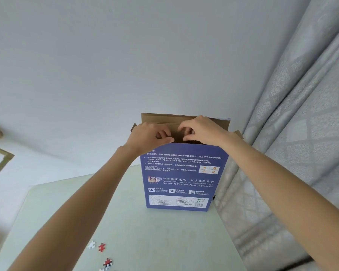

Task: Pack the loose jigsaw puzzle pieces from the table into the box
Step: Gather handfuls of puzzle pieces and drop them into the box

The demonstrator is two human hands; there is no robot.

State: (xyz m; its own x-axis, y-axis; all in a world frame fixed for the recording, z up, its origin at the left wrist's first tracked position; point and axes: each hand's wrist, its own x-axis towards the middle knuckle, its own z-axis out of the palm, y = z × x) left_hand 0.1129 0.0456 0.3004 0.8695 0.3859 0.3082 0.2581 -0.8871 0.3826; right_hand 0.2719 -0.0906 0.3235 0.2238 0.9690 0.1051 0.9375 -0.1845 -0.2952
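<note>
A tall blue puzzle box [181,178] stands upright at the far side of the pale green table [164,239], its brown top flaps open. Both hands are at the box's mouth. My left hand [148,136] has its thumb on the front panel's top edge and its fingers curled inside. My right hand [203,130] pinches the same edge just beside it, fingers bent into the opening. Whether either hand also holds a piece is hidden. A white piece [91,245], a red piece [101,247] and a red-and-white piece [107,263] lie loose near the table's front left.
A grey patterned curtain [301,133] hangs close along the right side of the table and box. A plain white wall is behind. A brass-coloured fixture [0,159] sticks out at the far left.
</note>
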